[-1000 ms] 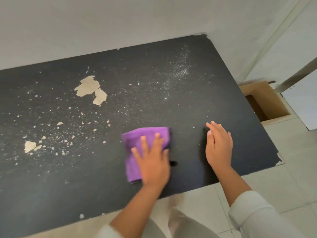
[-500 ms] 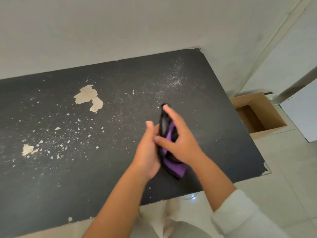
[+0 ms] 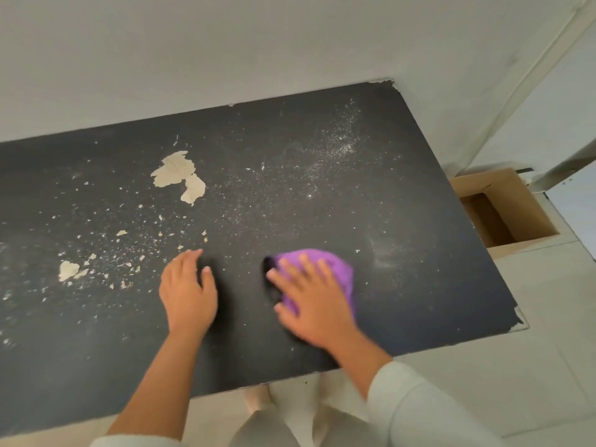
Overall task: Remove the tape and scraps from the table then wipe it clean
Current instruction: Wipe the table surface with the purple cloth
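Note:
A black table (image 3: 322, 150) fills most of the head view. A purple cloth (image 3: 332, 269) lies on its near right part, and my right hand (image 3: 314, 298) presses flat on top of it, blurred by motion. My left hand (image 3: 187, 291) rests on the tabletop to the left of the cloth, fingers apart, holding nothing. A large beige scrap (image 3: 179, 175) sits at the table's middle back, a smaller scrap (image 3: 68, 270) at the left, and several tiny flakes and white dust are scattered around them.
An open cardboard box (image 3: 529, 201) stands on the tiled floor past the table's right edge. A white wall runs along the table's far side. A chipped corner (image 3: 519, 319) marks the near right end.
The cloth went from under my left hand, up into both hands, and down again under my right hand on the right. My left hand now lies bare on the table.

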